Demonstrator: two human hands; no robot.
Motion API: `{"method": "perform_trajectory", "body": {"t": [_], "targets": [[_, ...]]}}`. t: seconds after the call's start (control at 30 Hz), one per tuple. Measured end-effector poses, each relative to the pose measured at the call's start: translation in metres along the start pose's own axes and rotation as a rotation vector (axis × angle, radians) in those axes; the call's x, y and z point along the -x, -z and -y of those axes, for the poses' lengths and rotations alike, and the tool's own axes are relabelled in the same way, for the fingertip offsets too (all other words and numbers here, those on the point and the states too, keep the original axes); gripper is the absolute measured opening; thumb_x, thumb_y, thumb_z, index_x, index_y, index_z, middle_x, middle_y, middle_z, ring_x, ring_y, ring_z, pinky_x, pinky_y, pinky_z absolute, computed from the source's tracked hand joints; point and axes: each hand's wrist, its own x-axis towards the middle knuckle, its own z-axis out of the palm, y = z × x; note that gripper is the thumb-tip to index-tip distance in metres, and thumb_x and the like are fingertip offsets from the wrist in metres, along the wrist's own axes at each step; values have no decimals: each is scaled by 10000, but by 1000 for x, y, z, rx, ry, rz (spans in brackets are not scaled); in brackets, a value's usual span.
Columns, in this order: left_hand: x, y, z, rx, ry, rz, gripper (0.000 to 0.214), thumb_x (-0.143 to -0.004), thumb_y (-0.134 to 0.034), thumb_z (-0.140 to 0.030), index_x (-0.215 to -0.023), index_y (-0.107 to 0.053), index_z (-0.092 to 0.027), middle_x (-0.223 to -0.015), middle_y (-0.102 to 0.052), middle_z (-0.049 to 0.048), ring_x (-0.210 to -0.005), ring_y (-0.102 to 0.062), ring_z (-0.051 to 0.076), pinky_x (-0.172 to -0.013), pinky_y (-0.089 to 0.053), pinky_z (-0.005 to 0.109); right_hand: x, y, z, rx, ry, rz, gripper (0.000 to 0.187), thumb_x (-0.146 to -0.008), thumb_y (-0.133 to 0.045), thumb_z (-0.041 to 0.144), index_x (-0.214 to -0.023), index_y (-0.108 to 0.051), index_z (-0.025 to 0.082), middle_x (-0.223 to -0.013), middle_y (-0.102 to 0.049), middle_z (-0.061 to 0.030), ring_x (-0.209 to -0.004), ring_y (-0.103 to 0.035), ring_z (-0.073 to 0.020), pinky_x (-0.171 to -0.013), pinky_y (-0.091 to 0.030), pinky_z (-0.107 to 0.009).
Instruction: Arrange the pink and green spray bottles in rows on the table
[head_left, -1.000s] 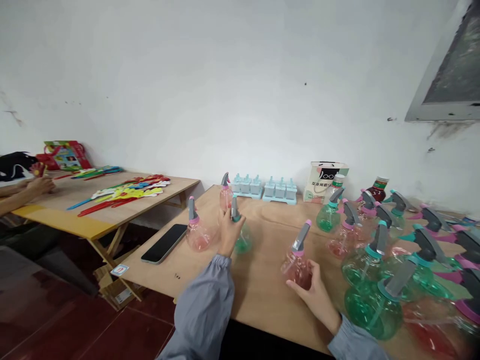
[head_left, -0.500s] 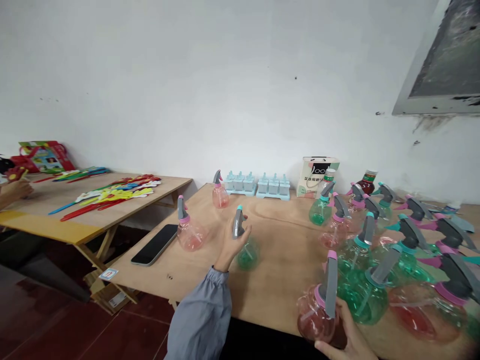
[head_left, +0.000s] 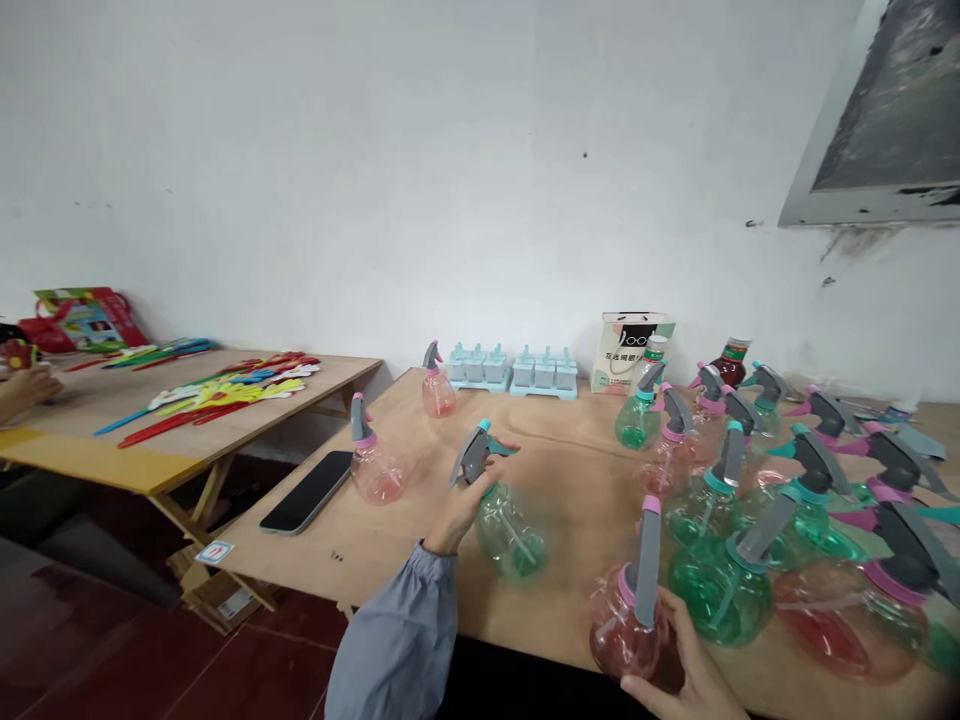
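Observation:
My left hand (head_left: 463,510) grips the neck of a green spray bottle (head_left: 514,535), which has a grey trigger head with a teal nozzle and tilts over the table. At the front edge, my right hand (head_left: 690,660) is wrapped around the side of a pink spray bottle (head_left: 624,625) with a grey lever and pink collar. To the left are two more pink spray bottles, a nearer one (head_left: 379,472) and a farther one (head_left: 438,394). Close by on the right, a green spray bottle (head_left: 720,590) heads a crowded group of green and pink ones.
A phone (head_left: 309,492) lies at the table's left edge. Pale blue popsicle moulds (head_left: 544,372), a paper bag (head_left: 626,352) and a dark red bottle (head_left: 732,362) stand by the wall. Another table (head_left: 172,455) holds colourful hand-shaped items; a person's hand (head_left: 30,392) shows there.
The green bottle in my left hand has turned and tilted, its base swinging right and its nozzle now pointing right. My right hand and the pink bottle have shifted slightly left.

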Motion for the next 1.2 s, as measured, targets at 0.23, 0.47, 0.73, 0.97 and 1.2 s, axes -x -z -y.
{"method": "perform_trajectory", "body": {"t": [0.23, 0.47, 0.73, 0.97, 1.2], "targets": [[1, -1, 1, 5, 29, -40, 245, -736, -667, -469, -752, -666, -225, -758, -667, 38, -843, -652, 222, -857, -506, 358, -1, 0, 3, -9, 18, -13, 740, -763, -761, 474, -1359, -409, 211, -1397, -582, -213, -1295, -591, -350, -1122, -458, -495], [-1, 5, -11, -32, 17, -29, 287, -749, -637, -516, -727, -631, -230, -760, -663, 44, -853, -651, 234, -874, -493, 378, -1, 1, 6, 20, 15, -11, 744, -762, -762, 498, -1355, -419, 210, -1385, -596, -205, -1284, -602, -341, -1121, -463, -473], [-10, 16, -12, -250, -41, -71, 259, -783, -577, -493, -728, -630, -246, -730, -634, 19, -715, -609, 193, -752, -497, 333, -2, 1, 7, 11, 20, -16, 726, -768, -753, 490, -1358, -430, 216, -1388, -600, -200, -1267, -615, -344, -1108, -478, -469], [-72, 53, 30, -592, 64, -249, 372, -746, -671, -375, -1070, -704, -194, -752, -680, 5, -726, -641, 197, -740, -480, 307, -1, 1, 0, 33, 41, -40, 721, -762, -764, 457, -1357, -437, 213, -1379, -604, -202, -1273, -609, -361, -1097, -486, -486], [-125, 80, 63, -733, 172, -544, 414, -853, -663, -400, -1178, -674, -143, -1057, -742, 130, -1018, -674, 307, -880, -473, 387, -1, 1, 1, 44, 44, -46, 732, -751, -771, 476, -1353, -458, 200, -1369, -612, -203, -1261, -618, -359, -1097, -489, -470]]}}
